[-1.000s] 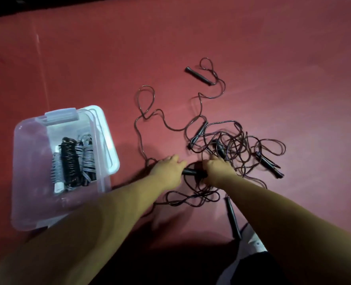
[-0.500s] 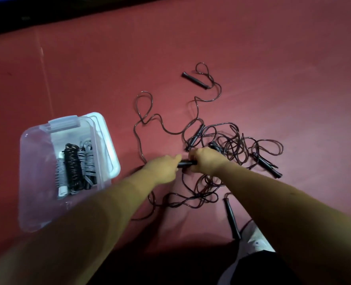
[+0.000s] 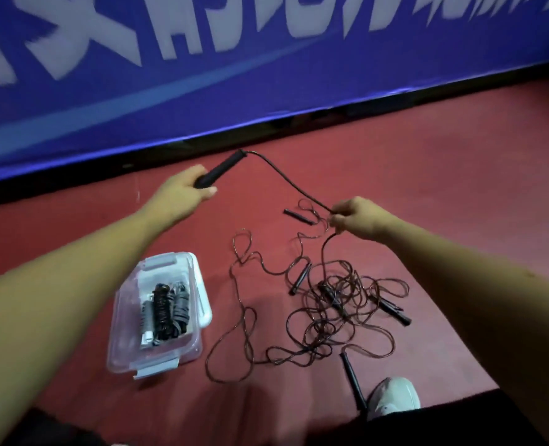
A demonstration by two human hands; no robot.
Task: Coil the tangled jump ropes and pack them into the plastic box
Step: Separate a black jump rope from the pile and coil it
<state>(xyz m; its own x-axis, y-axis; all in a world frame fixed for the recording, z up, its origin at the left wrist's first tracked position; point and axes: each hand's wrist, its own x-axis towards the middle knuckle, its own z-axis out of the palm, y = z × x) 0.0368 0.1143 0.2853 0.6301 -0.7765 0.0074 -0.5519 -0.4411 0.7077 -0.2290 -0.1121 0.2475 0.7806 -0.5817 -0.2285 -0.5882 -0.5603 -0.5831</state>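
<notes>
Both hands are up off the floor. The left hand (image 3: 183,191) wraps the lower end of a black cylindrical handle (image 3: 221,169), fingers curled round it, with the handle tilted up and away. The right hand (image 3: 360,218) pinches the thin dark cord (image 3: 286,178) that comes out of that handle's top, thumb and fingertips closed on it. We see the cord run fairly taut between the two hands, then drop from the right hand into the tangled heap of thin dark jump ropes (image 3: 331,304) on the red floor (image 3: 427,175). A loose black handle (image 3: 298,216) lies beyond the heap near the right hand; another black handle (image 3: 352,381) lies at the near edge, just beside a white shoe (image 3: 393,395); a few more sit inside the heap. The clear plastic box (image 3: 121,333) sits on the floor left of the heap, apart from it and open, with black and grey coiled ropes (image 3: 163,312) inside. A blue banner with white lettering (image 3: 266,75) stands behind. Handling, as we judge it: the ropes are light and the cord is thin, limp and probably slick, so it will slide through a loose pinch and snag on other loops. The handles are the stiff part, so they are the sensible grip. We'd use the held handle as an anchor, feed cord hand over hand and take hold close to each snag. No yanking, since a hard pull likely tightens the knots. This rope is not yet coiled.
</notes>
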